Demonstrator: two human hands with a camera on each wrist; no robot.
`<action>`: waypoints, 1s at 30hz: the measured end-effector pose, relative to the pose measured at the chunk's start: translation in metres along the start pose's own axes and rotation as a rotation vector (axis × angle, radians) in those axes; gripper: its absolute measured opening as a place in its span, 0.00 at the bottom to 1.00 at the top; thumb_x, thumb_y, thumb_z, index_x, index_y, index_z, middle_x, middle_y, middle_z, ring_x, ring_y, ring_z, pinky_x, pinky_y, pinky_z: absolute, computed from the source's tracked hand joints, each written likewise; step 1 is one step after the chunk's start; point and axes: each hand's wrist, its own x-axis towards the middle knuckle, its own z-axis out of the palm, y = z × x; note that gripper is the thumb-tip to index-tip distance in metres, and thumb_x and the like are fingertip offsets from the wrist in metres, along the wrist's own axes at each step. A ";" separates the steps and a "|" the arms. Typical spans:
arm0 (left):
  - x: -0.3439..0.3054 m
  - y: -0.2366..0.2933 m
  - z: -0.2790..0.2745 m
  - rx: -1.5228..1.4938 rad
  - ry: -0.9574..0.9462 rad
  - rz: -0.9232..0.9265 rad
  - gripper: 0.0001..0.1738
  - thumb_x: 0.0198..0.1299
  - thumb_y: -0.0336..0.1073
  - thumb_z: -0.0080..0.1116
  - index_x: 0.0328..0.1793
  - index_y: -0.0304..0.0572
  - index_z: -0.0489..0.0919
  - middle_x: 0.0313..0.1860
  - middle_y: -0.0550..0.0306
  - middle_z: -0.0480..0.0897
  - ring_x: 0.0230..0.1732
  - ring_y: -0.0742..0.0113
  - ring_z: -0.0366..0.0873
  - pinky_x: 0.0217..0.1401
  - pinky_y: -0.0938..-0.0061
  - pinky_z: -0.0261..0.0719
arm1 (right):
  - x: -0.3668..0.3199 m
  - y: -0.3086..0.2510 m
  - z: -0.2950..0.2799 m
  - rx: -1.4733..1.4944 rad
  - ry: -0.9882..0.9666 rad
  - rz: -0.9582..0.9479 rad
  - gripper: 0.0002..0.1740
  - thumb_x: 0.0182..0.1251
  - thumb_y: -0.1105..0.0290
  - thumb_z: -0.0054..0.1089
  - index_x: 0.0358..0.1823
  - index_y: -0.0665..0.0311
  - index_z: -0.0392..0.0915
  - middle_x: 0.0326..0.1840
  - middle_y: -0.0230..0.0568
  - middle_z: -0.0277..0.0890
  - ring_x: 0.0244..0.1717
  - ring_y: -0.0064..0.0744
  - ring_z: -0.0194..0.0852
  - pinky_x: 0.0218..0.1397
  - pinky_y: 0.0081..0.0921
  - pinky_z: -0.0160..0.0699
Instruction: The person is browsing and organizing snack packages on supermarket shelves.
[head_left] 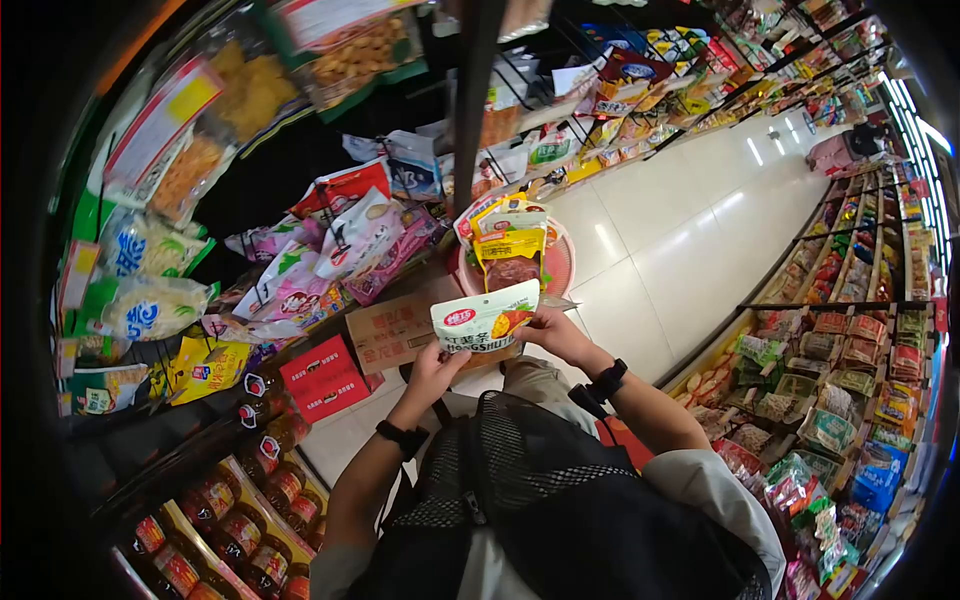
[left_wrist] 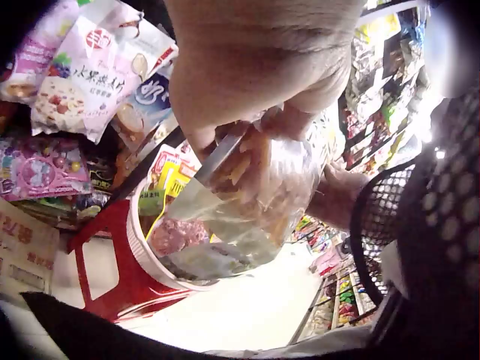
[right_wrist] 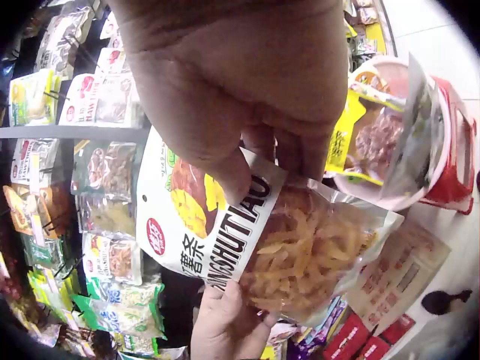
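Note:
Both hands hold a snack packet of sweet potato strips (head_left: 485, 312) in front of the body, over the shop floor. Its white printed top faces up in the head view, while the clear part shows orange-brown strips (right_wrist: 296, 255) in the right wrist view. At the packet's left edge, my left hand (head_left: 437, 370) pinches with thumb and fingers. On the opposite edge, my right hand (head_left: 562, 335) grips it, thumb across the printed front. Just beyond the packet stands a red and pink shopping basket (left_wrist: 124, 262) with several packets inside, including a yellow meat snack packet (head_left: 512, 258).
Hanging snack bags (head_left: 350, 235) fill the rack on the left, with bottles (head_left: 240, 530) below. A cardboard box (head_left: 390, 332) and a red box (head_left: 325, 380) are near the left hand. Shelves of packets (head_left: 830, 400) line the right. Pale tiled floor (head_left: 640, 300) runs between.

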 end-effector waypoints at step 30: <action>0.173 -0.082 0.127 0.676 0.261 0.139 0.23 0.49 0.28 0.69 0.54 0.38 0.80 0.55 0.45 0.79 0.59 0.46 0.77 0.64 0.60 0.73 | 0.050 0.122 -0.191 -0.379 0.257 0.046 0.19 0.63 0.67 0.65 0.55 0.62 0.81 0.47 0.46 0.85 0.48 0.40 0.84 0.54 0.34 0.80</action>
